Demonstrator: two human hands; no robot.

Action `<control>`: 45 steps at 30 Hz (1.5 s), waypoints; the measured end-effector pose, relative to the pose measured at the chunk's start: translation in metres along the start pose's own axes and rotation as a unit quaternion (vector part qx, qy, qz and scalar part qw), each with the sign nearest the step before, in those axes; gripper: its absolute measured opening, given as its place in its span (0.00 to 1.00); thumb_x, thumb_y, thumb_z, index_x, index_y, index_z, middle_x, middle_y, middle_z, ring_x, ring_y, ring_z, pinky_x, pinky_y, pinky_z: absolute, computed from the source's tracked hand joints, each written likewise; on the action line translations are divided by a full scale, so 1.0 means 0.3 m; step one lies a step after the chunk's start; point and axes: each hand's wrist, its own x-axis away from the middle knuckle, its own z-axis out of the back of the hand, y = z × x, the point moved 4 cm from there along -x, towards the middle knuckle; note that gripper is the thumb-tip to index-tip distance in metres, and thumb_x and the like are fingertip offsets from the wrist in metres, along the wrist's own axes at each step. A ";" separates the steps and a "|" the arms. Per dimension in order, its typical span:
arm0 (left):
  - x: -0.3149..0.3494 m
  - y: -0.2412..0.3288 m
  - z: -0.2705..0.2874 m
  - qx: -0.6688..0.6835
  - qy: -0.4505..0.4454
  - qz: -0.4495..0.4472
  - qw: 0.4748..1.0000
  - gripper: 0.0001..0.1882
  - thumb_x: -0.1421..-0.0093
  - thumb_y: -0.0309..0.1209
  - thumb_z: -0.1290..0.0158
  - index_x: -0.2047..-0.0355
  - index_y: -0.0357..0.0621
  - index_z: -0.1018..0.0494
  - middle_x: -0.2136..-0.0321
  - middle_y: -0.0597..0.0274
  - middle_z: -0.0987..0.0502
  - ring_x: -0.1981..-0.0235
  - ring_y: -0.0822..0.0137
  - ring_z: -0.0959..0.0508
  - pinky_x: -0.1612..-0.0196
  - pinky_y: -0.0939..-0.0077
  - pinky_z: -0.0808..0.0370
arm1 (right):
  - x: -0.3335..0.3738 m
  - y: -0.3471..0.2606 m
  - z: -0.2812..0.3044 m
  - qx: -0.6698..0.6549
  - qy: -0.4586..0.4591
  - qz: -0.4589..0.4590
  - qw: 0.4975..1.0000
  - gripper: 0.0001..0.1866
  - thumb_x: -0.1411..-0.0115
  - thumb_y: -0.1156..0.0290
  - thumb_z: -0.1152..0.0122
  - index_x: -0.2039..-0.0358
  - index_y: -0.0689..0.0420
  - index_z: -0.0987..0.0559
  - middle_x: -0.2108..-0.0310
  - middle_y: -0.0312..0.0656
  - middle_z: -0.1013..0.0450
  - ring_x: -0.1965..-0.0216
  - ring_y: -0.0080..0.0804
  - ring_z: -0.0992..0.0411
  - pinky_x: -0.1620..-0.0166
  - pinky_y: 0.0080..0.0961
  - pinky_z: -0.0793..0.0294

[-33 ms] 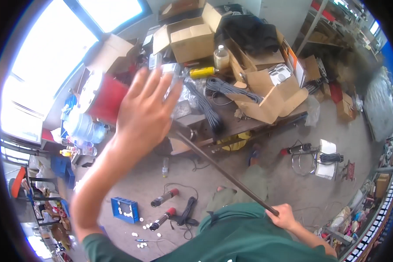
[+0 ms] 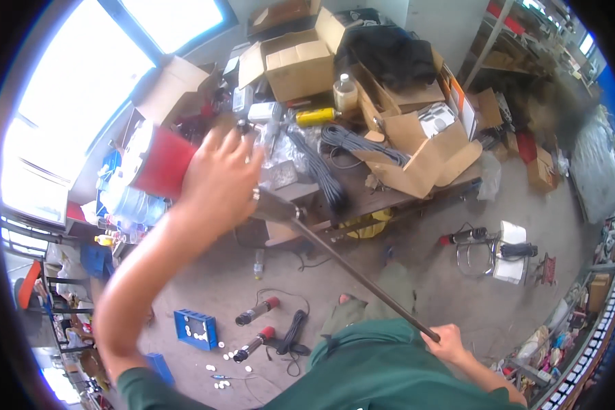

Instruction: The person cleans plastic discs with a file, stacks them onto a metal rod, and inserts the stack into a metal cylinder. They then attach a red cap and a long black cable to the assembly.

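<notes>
My right hand (image 2: 448, 344) is closed around the lower end of a long dark metal bar (image 2: 362, 276), close to my green shirt. The bar slants up and left to a grey metal body (image 2: 275, 207) at the workbench's near edge. My left hand (image 2: 222, 174) is just above that body, back of the hand upward, fingers bent, apart and slightly blurred. Behind its wrist is a large red cylinder (image 2: 160, 164) with a pale end face. The hand hides what lies between the cylinder and the grey body, so contact there is unclear.
The workbench (image 2: 383, 198) carries open cardboard boxes (image 2: 297, 65), a coiled grey cable (image 2: 318, 171), a yellow can (image 2: 316, 115) and a clear bottle (image 2: 345, 92). Red-ended cylinders (image 2: 256, 311) and a blue crate (image 2: 195, 328) with white discs are on the floor.
My left hand has come down slightly and its fingers, stretched out before, are now bent. The bar's upper end now shows more of the grey body; my right hand has barely shifted.
</notes>
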 end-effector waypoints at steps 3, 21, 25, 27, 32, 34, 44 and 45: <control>-0.126 -0.095 -0.144 -0.083 -0.473 -0.043 0.876 0.49 0.69 0.61 0.22 0.48 0.48 0.16 0.55 0.60 0.14 0.51 0.60 0.14 0.49 0.61 0.20 | -0.044 0.223 -0.046 0.038 0.033 -0.017 0.999 0.20 0.35 0.56 0.34 0.78 0.57 0.18 0.83 0.49 0.27 0.79 0.52 0.25 0.73 0.43 0.28; -0.168 -0.116 -0.131 0.100 -0.510 0.076 0.851 0.30 0.70 0.52 0.26 0.68 0.44 0.12 0.68 0.56 0.13 0.63 0.55 0.13 0.58 0.63 0.17 | -1.383 0.490 -0.308 0.133 0.218 -0.169 0.952 0.34 0.40 0.41 0.30 0.54 0.64 0.21 0.55 0.54 0.23 0.53 0.50 0.24 0.50 0.48 0.25; 0.011 -0.224 -0.003 0.045 -0.387 0.056 0.919 0.24 0.70 0.47 0.28 0.75 0.45 0.16 0.76 0.54 0.16 0.70 0.51 0.16 0.62 0.62 0.19 | -1.204 -0.004 -0.289 0.001 0.269 0.039 0.962 0.42 0.43 0.43 0.28 0.41 0.64 0.30 0.43 0.56 0.32 0.41 0.59 0.33 0.40 0.58 0.33; 0.209 -0.166 0.077 0.007 -0.216 0.082 0.973 0.22 0.64 0.41 0.30 0.68 0.43 0.16 0.72 0.51 0.15 0.71 0.54 0.14 0.65 0.64 0.17 | -1.045 -0.199 -0.298 -0.211 0.199 0.128 0.949 0.39 0.40 0.48 0.27 0.42 0.64 0.29 0.46 0.55 0.30 0.44 0.54 0.31 0.40 0.49 0.32; 0.539 0.012 0.028 0.356 -0.239 0.291 0.855 0.29 0.64 0.43 0.30 0.61 0.39 0.18 0.71 0.50 0.16 0.67 0.50 0.15 0.56 0.59 0.19 | -0.737 -0.805 -0.214 -0.185 0.156 0.387 0.890 0.54 0.46 0.41 0.23 0.32 0.65 0.35 0.33 0.58 0.34 0.35 0.53 0.34 0.34 0.45 0.34; 0.581 0.147 -0.081 0.551 -0.227 0.337 0.729 0.27 0.61 0.40 0.29 0.59 0.40 0.16 0.69 0.53 0.14 0.66 0.59 0.14 0.55 0.64 0.19 | -0.790 -0.871 -0.261 -0.229 -0.075 0.391 0.889 0.47 0.42 0.45 0.25 0.34 0.64 0.32 0.44 0.53 0.25 0.45 0.43 0.26 0.44 0.40 0.27; 0.638 0.674 -0.289 0.969 0.122 0.192 0.091 0.29 0.48 0.35 0.35 0.48 0.31 0.26 0.61 0.47 0.16 0.62 0.54 0.13 0.55 0.58 0.14 | -0.375 -0.997 0.053 -0.231 -0.068 0.268 0.933 0.10 0.32 0.71 0.35 0.58 0.67 0.16 0.77 0.36 0.23 0.78 0.18 0.31 0.74 0.20 0.33; 0.620 0.694 -0.282 0.970 0.164 0.162 0.082 0.29 0.48 0.36 0.35 0.48 0.31 0.25 0.61 0.46 0.16 0.63 0.54 0.13 0.55 0.59 0.14 | -0.348 -1.023 0.064 -0.217 -0.044 0.283 0.933 0.10 0.32 0.72 0.36 0.58 0.67 0.16 0.77 0.36 0.23 0.79 0.17 0.32 0.75 0.19 0.34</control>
